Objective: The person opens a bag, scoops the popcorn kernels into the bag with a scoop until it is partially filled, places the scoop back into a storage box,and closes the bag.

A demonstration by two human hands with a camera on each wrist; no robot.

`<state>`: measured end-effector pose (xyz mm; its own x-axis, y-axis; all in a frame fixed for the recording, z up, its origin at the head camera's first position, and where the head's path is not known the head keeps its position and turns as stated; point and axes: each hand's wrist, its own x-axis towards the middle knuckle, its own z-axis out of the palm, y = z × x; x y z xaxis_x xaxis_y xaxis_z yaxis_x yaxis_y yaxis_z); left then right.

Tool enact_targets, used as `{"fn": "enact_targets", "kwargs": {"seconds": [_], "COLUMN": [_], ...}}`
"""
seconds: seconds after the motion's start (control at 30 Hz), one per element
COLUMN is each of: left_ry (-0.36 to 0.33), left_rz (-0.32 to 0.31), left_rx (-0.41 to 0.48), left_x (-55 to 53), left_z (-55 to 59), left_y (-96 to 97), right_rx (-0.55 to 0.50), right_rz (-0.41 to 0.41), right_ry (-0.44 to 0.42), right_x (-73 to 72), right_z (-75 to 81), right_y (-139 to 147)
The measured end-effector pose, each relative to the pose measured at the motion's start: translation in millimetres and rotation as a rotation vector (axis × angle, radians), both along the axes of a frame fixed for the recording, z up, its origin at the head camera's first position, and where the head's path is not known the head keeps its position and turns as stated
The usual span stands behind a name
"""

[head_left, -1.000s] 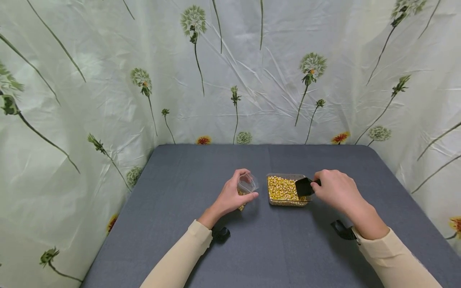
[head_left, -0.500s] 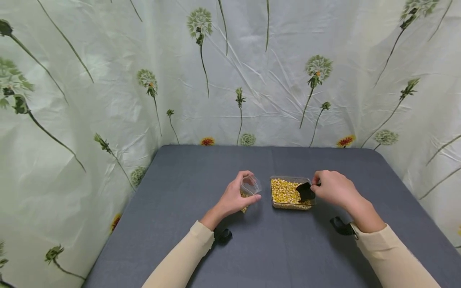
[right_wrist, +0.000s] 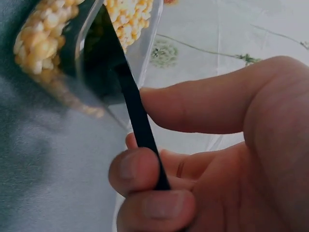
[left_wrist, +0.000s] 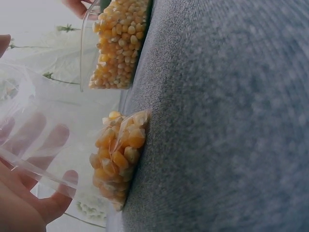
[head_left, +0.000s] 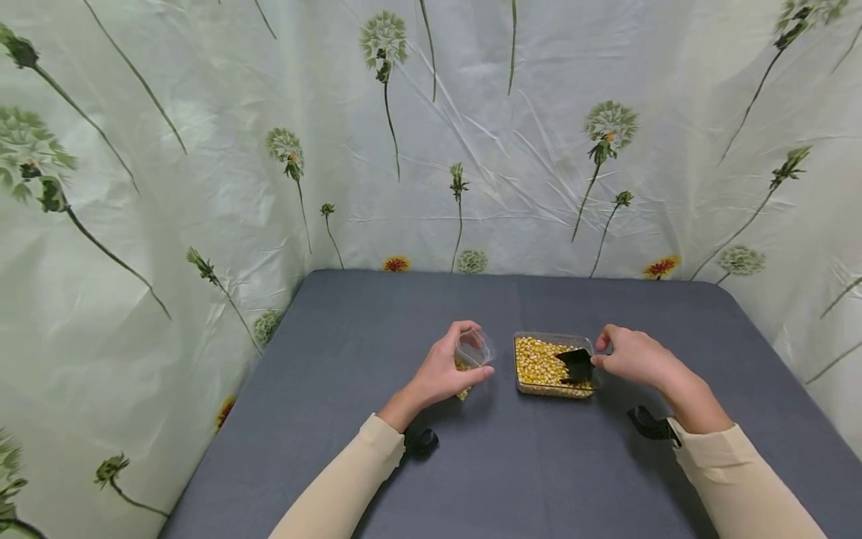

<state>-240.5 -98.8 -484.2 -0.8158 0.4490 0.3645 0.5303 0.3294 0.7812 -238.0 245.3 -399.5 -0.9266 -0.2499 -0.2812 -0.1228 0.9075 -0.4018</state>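
Observation:
My left hand [head_left: 441,372] holds a clear plastic bag [head_left: 475,346] by its upper part, thumb and fingers spread round its open mouth. Corn kernels [left_wrist: 118,157] fill the bag's bottom, which rests on the table in the left wrist view. To its right stands a clear rectangular container [head_left: 548,391] of yellow corn kernels [head_left: 537,361]. My right hand [head_left: 640,361] grips the thin handle of a black scoop [head_left: 577,365]. The scoop's blade dips into the corn at the container's right side; its front edge is hidden by kernels.
A grey cloth [head_left: 465,479] covers the table. Behind it and along the sides hangs a pale curtain [head_left: 417,150] with printed flowers. Black straps [head_left: 423,443] sit at both wrists, below the cream sleeves [head_left: 350,479].
The scoop's blade has tipped and pushed lower into the corn, my right hand moving with it. The left hand keeps its hold on the bag. The head view has shifted slightly.

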Motion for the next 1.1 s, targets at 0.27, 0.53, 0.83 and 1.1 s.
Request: {"fn": "enact_targets", "kwargs": {"seconds": [0.27, 0.53, 0.83, 1.1], "left_ry": [0.019, 0.027, 0.027, 0.009], "left_rz": [-0.006, 0.005, 0.014, 0.03], "left_rx": [-0.005, -0.016, -0.027, -0.039], "left_x": [1.7, -0.5, 0.8, 2.2], "left_z": [0.9, 2.4, 0.0, -1.3], "left_y": [1.8, 4.0, 3.1, 2.7], "right_rx": [-0.111, -0.201, -0.241, -0.397], "right_rz": [0.029, 0.055, 0.031, -0.049], "right_ry": [-0.029, 0.077, 0.128, 0.153], "right_x": [4.3, 12.0, 18.1, 26.2], "right_z": [-10.8, -14.6, -22.5, -33.1], "right_y": [8.6, 14.0, 19.6, 24.9]}}
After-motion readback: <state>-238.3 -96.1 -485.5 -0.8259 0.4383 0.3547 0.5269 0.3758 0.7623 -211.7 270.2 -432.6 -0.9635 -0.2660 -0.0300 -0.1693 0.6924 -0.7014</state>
